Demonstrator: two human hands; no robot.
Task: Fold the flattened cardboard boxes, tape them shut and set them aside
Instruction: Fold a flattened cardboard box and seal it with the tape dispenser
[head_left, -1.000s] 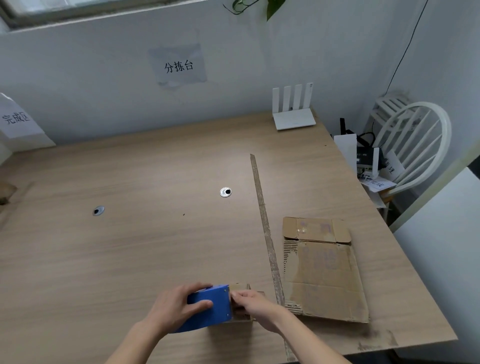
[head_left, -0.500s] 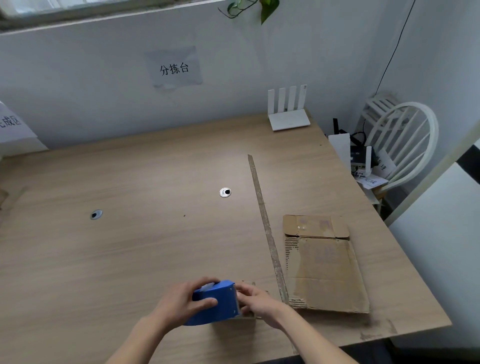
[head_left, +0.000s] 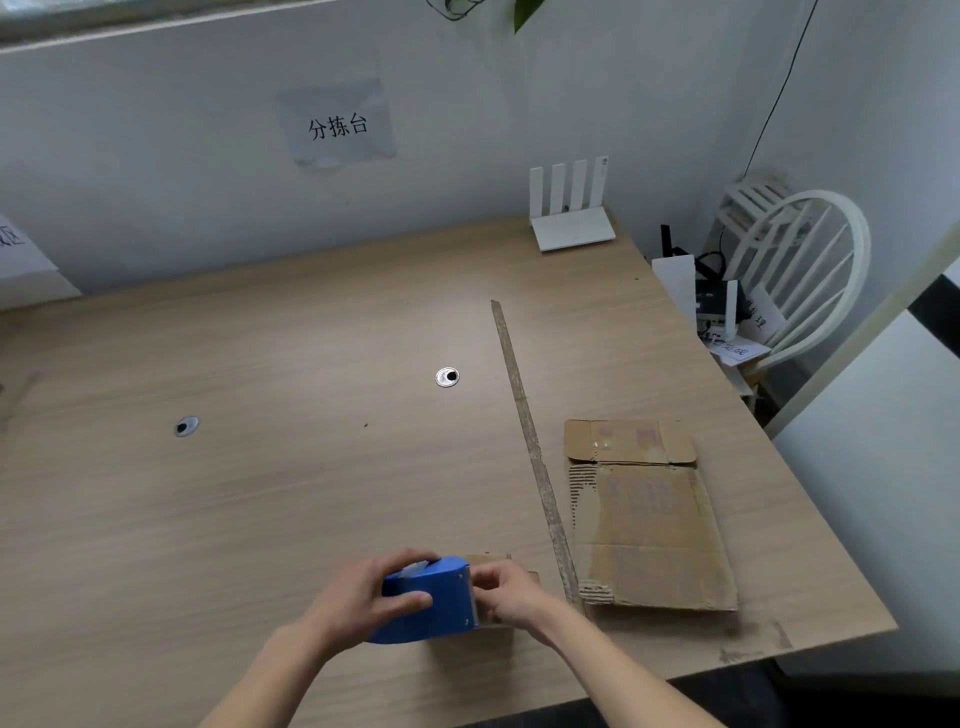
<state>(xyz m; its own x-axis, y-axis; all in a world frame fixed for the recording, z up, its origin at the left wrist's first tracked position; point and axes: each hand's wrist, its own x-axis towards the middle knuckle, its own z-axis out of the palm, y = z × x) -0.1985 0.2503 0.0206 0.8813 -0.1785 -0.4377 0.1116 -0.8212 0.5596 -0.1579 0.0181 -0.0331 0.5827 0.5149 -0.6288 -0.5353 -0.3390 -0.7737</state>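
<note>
Blue tape dispenser now drawn slightly back toward body, gripped by left hand. Small folded box on tabletop pinched at tape end by right hand fingers; taping judged underway. Flattened cardboard untouched, well right.

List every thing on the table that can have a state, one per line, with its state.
blue tape dispenser: held in the grip of the left hand, pressed against the small box.
small box: folded up, right hand on it.
flattened cardboard box: lying flat, untouched.
white router: antennas upright.
</note>
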